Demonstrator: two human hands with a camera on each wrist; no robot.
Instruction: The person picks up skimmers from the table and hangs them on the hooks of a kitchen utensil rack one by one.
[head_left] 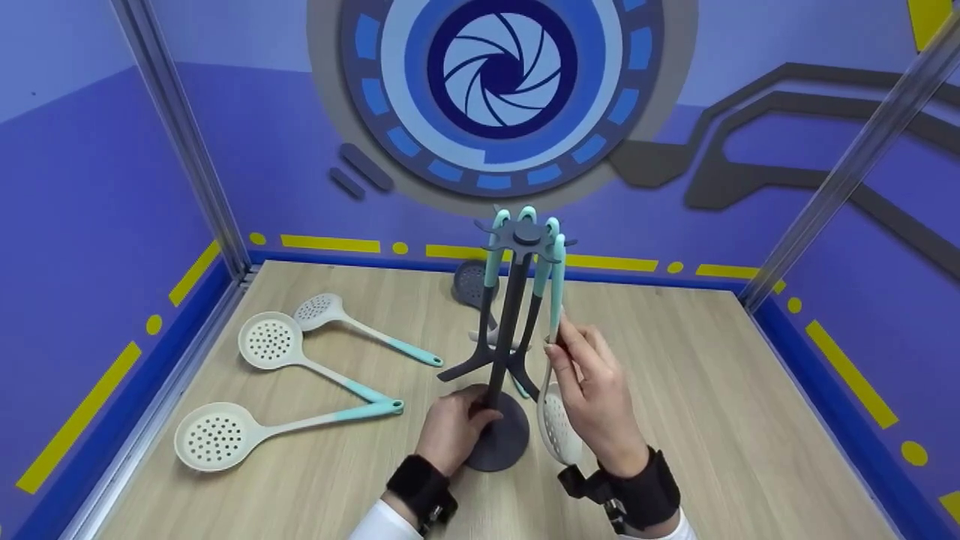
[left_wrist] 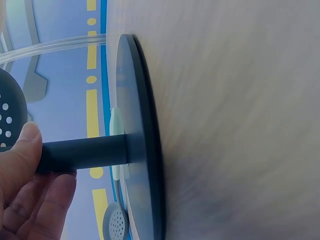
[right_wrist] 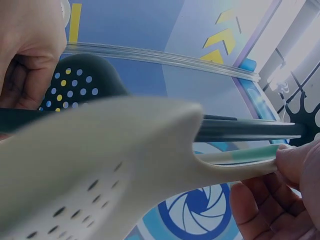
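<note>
A dark utensil stand with a round base and a hooked top stands upright mid-table. My left hand grips its pole just above the base, thumb and fingers around it. My right hand pinches a cream slotted skimmer by its handle. The skimmer hangs upright at the stand's right side, its mint handle end right at a hook of the top. In the right wrist view its holed bowl fills the foreground. Other mint-and-dark utensils hang from the hooks, including a dark skimmer.
On the left of the wooden table lie several cream skimmers with mint handles; two handle ends overlap. Behind the pole, a pale utensil is partly hidden. Blue panels with metal posts enclose the table at the back and sides.
</note>
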